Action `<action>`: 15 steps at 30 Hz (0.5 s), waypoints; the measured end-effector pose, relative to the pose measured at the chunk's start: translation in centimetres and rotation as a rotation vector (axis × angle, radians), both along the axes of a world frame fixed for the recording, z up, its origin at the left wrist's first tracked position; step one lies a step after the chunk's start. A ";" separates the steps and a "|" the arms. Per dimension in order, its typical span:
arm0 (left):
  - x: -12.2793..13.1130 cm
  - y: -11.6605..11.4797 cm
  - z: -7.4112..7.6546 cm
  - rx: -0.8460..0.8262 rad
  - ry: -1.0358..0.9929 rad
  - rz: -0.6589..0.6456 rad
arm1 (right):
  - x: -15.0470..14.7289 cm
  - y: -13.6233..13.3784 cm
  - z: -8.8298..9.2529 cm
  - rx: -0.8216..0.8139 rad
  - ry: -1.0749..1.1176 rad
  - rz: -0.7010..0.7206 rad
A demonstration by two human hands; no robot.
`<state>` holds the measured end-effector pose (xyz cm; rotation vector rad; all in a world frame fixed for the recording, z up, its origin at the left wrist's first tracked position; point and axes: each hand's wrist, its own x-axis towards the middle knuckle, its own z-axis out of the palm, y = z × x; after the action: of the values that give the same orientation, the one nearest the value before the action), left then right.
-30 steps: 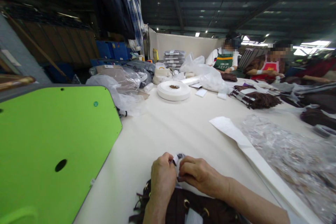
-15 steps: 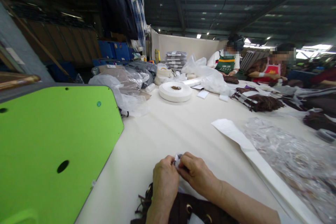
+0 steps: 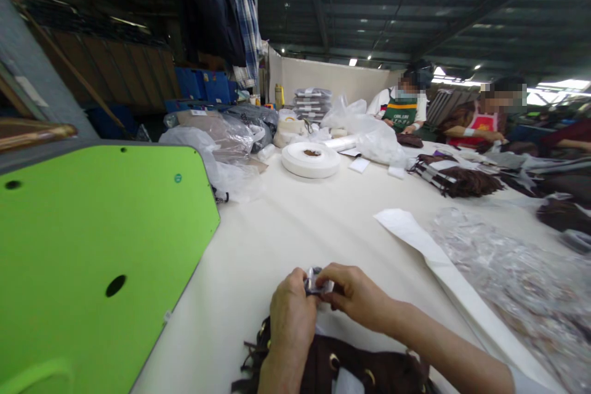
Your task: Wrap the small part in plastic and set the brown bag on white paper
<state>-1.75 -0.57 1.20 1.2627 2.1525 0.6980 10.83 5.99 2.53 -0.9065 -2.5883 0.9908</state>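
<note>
My left hand (image 3: 292, 314) is closed on a small dark piece with whitish, partly see-through wrapping (image 3: 314, 281), just above the table near its front. From the other side, my right hand (image 3: 353, 292) pinches the same wrapping between thumb and fingers. What the piece is cannot be made out. Beneath both hands lies a dark brown fabric item (image 3: 318, 363) with gold-coloured eyelets and dark fringe-like strands at its left. A pale, film-like sheet shows on it, and my forearms cover part of it.
A bright green board (image 3: 92, 228) stands at the left. Ahead lies a white tape roll (image 3: 310, 163) among plastic bags. At the right are a folded white strip (image 3: 415, 237), crumpled clear plastic (image 3: 512, 271) and brown fringed bundles (image 3: 462, 177). Two co-workers (image 3: 401, 111) sit across the table.
My right hand has shifted slightly right, away from the left, and more of the wrapped piece shows between them. My left hand stays nearly in place.
</note>
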 end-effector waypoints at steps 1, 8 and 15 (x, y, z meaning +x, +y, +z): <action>0.0 0.0 0.0 -0.001 0.001 0.000 | 0.3 0.5 0.2 0.042 0.000 0.032; 0.0 0.0 0.2 -0.013 -0.004 0.002 | -0.8 4.2 0.2 0.043 -0.166 0.269; -0.2 -0.1 0.1 0.013 -0.081 -0.037 | -1.2 3.1 -0.9 -0.223 -0.079 -0.006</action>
<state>-1.98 -0.71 1.27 1.2556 2.0581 0.7359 9.65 9.06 1.67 -1.0255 -2.5731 1.2869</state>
